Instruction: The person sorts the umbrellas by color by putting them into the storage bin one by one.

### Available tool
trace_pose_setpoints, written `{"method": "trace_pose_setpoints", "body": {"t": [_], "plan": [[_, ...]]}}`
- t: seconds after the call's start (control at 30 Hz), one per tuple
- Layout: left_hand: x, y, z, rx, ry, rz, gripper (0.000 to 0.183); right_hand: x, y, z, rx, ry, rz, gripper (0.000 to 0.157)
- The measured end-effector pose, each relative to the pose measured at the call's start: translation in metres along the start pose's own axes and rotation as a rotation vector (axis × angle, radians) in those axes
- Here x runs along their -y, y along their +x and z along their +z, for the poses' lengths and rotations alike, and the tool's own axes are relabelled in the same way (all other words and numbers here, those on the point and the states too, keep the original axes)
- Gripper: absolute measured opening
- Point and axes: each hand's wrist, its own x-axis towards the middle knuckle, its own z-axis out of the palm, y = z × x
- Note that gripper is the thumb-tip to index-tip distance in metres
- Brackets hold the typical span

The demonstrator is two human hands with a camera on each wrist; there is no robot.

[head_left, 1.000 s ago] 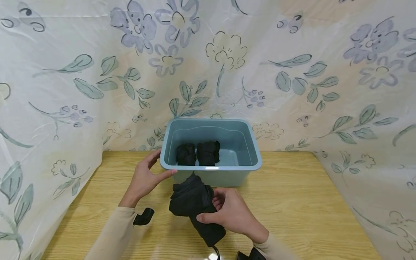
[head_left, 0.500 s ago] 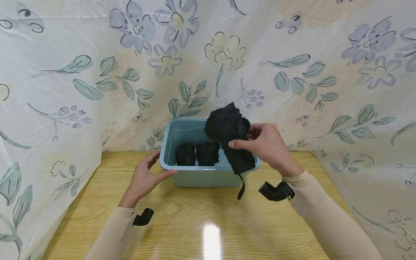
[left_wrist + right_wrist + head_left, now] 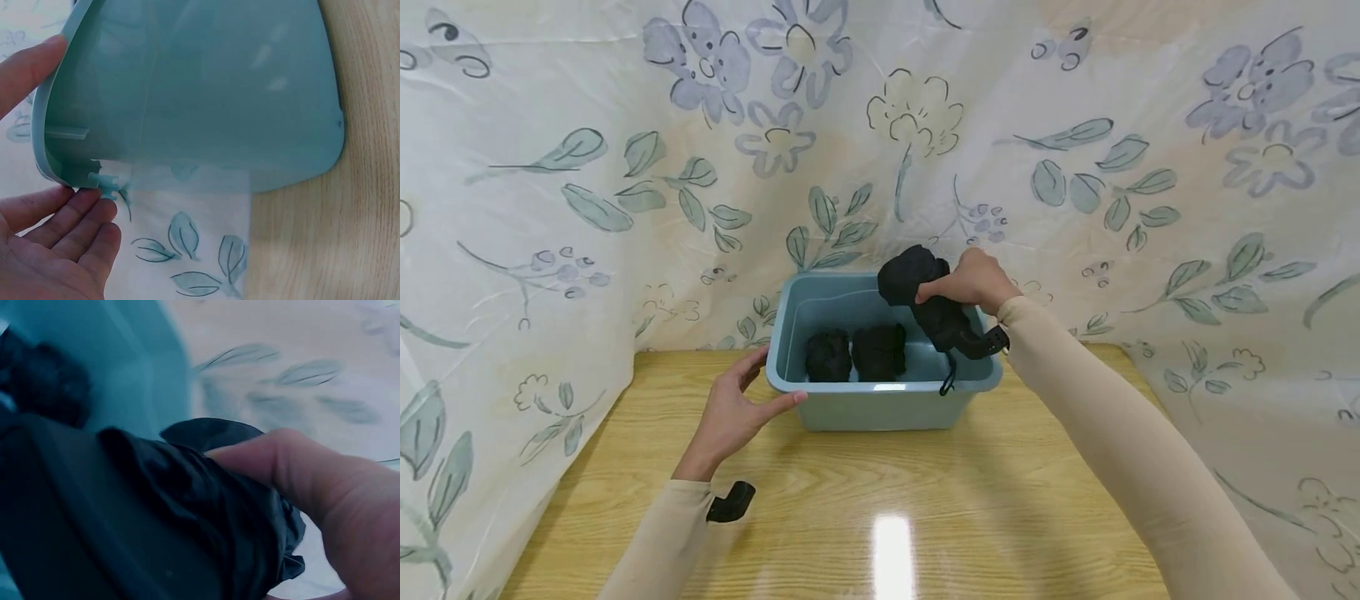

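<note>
My right hand (image 3: 972, 279) grips a black folding umbrella (image 3: 940, 317), furled, above the right part of a blue plastic bin (image 3: 880, 408). Its canopy end points up to the left and its wrist strap dangles near the front rim. In the right wrist view, the thumb (image 3: 250, 456) presses on the bunched black fabric; the other fingers are mostly hidden. Two black bundles, a left one (image 3: 828, 357) and a right one (image 3: 880, 353), lie side by side inside the bin. My left hand (image 3: 737, 410) holds the bin's front left corner, thumb and fingertips on the rim.
The bin stands on a wood-grain table (image 3: 820, 500), close to its back edge. A floral cloth (image 3: 880, 133) hangs behind and along both sides. A black wrist camera (image 3: 732, 502) sits on the left sleeve.
My right hand has carried the umbrella from in front of the bin up and to the right, over the bin, then turned more downward. The left hand has stayed at the corner.
</note>
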Motion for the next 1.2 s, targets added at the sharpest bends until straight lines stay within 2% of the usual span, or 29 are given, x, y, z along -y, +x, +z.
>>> {"method": "trace_pose_setpoints", "body": {"t": [0.2,0.33,0.5,0.9,1.07,1.2], "plan": [[0.002,0.000,0.000,0.001,-0.007,0.008,0.079,-0.003,0.016,0.024,0.054,-0.201,0.016,0.054],[0.001,0.000,0.000,-0.005,-0.005,0.003,0.079,-0.003,0.021,0.036,0.014,-0.343,-0.001,0.054],[-0.001,0.001,0.000,-0.014,-0.016,0.003,0.080,-0.003,0.027,0.051,-0.006,-0.459,0.034,0.060],[-0.002,0.000,0.000,-0.008,-0.013,-0.007,0.080,-0.020,0.038,0.076,0.013,-0.554,0.079,0.077],[-0.001,-0.002,-0.001,-0.007,-0.011,-0.019,0.080,-0.023,0.039,0.088,0.001,-0.579,0.081,0.070],[0.001,-0.003,-0.001,-0.006,-0.002,-0.020,0.080,-0.024,0.041,0.095,0.019,-0.560,0.128,0.075]]}}
